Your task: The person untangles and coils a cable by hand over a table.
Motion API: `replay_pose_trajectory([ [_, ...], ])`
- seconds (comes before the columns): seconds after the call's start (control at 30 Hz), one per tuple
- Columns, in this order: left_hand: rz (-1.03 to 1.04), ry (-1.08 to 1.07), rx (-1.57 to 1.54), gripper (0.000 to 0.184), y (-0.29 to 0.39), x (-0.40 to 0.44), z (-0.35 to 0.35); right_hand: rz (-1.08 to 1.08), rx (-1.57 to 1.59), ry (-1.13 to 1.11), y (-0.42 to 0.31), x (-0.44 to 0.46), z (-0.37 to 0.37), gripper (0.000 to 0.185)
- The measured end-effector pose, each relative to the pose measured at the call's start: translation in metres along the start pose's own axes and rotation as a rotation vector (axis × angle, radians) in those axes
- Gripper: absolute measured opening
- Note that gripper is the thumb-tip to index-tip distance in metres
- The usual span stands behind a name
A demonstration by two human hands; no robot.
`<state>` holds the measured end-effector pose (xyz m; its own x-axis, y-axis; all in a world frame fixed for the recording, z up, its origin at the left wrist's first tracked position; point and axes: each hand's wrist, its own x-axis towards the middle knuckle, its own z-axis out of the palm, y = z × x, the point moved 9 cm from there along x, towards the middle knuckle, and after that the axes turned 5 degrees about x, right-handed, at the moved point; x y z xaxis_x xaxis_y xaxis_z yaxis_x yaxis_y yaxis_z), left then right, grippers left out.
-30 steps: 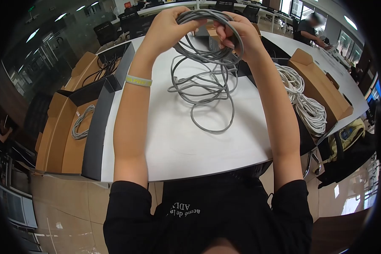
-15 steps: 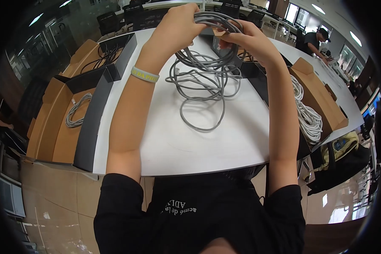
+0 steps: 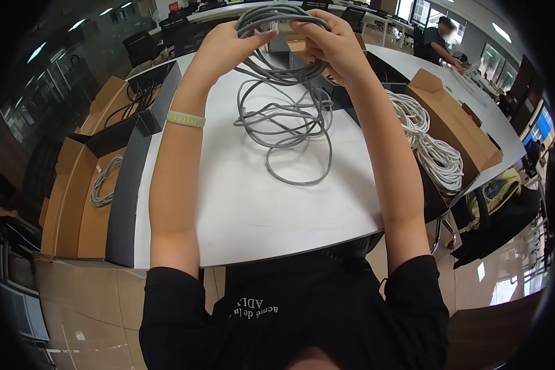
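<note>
A grey cable (image 3: 299,182) is partly gathered into loops that I hold up over the far part of the white table (image 3: 277,225). My left hand (image 3: 225,52) grips the left side of the coil, with the thumb laid across the loops. On the coil's right side, my right hand (image 3: 333,46) is closed on the strands with its fingers curled. Below the hands, loose turns of the same cable hang down and lie tangled on the tabletop.
At left, an open box (image 3: 83,216) holds a small grey cable coil (image 3: 106,180); another behind it holds black cables (image 3: 139,102). White cable bundles (image 3: 438,160) fill a box (image 3: 453,117) at right. A person (image 3: 441,43) works farther back, and a backpack (image 3: 496,206) sits right of the table.
Both hands have shifted slightly left in view with the coil. My right fingers have curled in more around the strands, and my left thumb now lies across the loops.
</note>
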<state>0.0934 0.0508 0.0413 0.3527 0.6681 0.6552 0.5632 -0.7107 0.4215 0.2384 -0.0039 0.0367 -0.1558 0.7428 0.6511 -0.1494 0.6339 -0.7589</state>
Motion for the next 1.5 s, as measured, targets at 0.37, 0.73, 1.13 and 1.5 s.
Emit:
replay_pose_trajectory([
  [0.37,0.245,-0.065,-0.154,0.036,0.065,-0.03,-0.02,0.208,0.677,-0.493,0.015,-0.008,0.019,0.026],
  [0.73,0.276,-0.054,-0.249,0.047,0.053,-0.02,-0.008,0.072,0.773,-0.164,0.013,0.007,-0.02,0.022],
  [1.13,0.148,-0.248,-1.264,0.065,0.056,-0.016,0.028,0.122,0.986,-0.253,0.016,-0.001,-0.004,0.024],
  [1.5,0.198,-0.582,-1.408,0.058,0.105,-0.04,0.022,0.157,0.839,-0.483,-0.011,-0.006,0.014,0.028],
])
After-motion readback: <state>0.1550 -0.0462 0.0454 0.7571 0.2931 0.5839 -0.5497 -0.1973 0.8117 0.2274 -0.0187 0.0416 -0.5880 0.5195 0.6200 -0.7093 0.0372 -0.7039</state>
